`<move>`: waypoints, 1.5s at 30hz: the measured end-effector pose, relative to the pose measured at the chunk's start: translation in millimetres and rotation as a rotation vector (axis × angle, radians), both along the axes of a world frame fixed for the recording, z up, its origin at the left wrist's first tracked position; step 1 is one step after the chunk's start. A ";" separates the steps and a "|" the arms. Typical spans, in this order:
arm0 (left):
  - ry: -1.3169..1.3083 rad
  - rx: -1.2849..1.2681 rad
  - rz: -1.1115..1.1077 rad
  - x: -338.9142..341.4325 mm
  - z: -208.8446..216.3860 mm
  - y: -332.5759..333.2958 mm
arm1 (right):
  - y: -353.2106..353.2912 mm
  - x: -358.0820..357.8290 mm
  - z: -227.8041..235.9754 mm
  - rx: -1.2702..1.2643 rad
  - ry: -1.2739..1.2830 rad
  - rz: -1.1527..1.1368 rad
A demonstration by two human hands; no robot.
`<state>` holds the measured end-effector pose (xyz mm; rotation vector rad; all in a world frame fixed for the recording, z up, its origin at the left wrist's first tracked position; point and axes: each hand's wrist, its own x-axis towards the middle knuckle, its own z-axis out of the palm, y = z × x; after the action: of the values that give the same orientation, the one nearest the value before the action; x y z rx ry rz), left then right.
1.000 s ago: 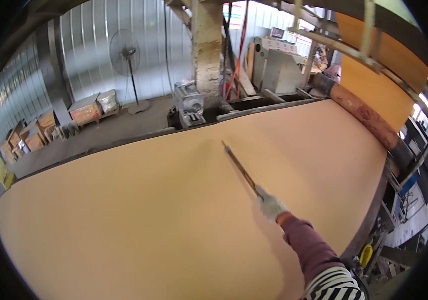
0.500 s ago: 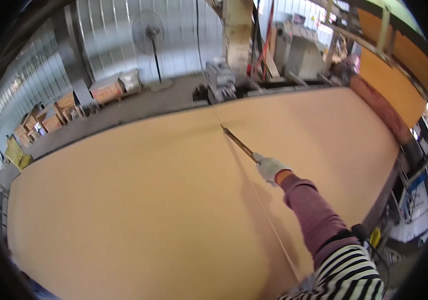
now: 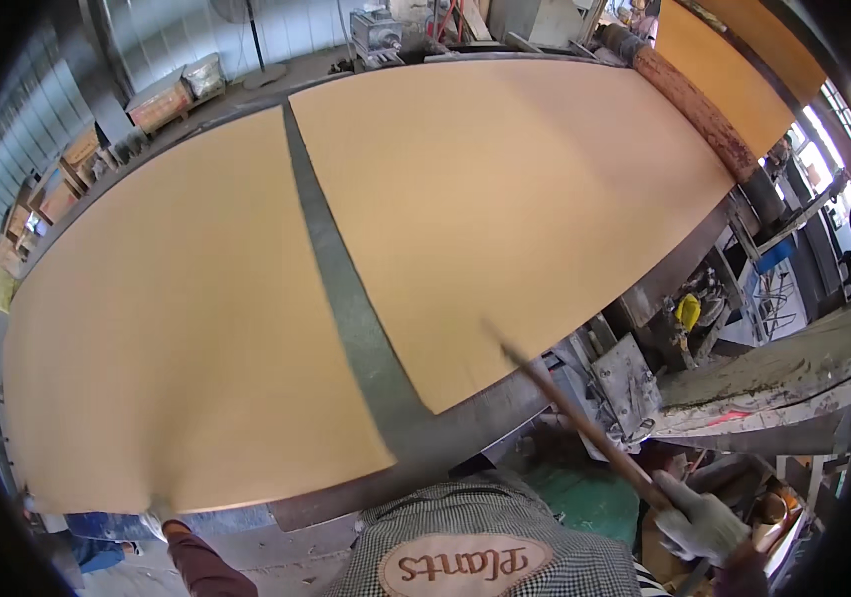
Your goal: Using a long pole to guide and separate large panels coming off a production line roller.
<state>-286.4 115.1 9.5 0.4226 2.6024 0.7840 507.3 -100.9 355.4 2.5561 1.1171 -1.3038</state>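
Two tan sheets lie on a dark grey tabletop (image 3: pixel 346 308), parted by a long wedge-shaped gap. My left hand (image 3: pixel 155 519), in a pale glove, grips the near edge of the left sheet (image 3: pixel 187 318); its fingers are partly hidden. At the lower right, my gloved right hand (image 3: pixel 701 522) is closed round the wooden handle of a long-handled knife (image 3: pixel 584 428). Its thin tip is blurred and points up and left over the near part of the right sheet (image 3: pixel 505 209). I cannot tell whether the tip touches the sheet.
A reddish-brown roller (image 3: pixel 694 109) runs along the table's right end, with an orange-tan sheet (image 3: pixel 734 75) hanging behind it. Machine parts and a whitish beam (image 3: pixel 773 378) stand at right. Boxes (image 3: pixel 162 102) and a grey motor (image 3: pixel 376 35) are beyond the far edge.
The thin cut line has widened into a gap, the left sheet now apart from the right one. My right hand has drawn the knife back toward me. My left hand has come into view.
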 end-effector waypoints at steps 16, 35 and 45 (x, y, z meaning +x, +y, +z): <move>-1.375 0.399 -0.258 372.7 -24.3 -64.1 | 119.2 -126.0 -167.1 0.236 0.891 -0.270; -1.250 0.418 -0.191 258.3 -52.5 -20.9 | 130.2 -146.5 -207.9 0.298 0.943 -0.083; -0.861 0.706 -0.151 88.1 -144.2 -32.6 | 120.7 -137.1 -190.5 0.402 0.933 -0.238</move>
<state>-198.3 82.5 -134.7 0.3483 1.4474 1.4303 370.2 19.8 164.9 2.3613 1.2886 -2.7400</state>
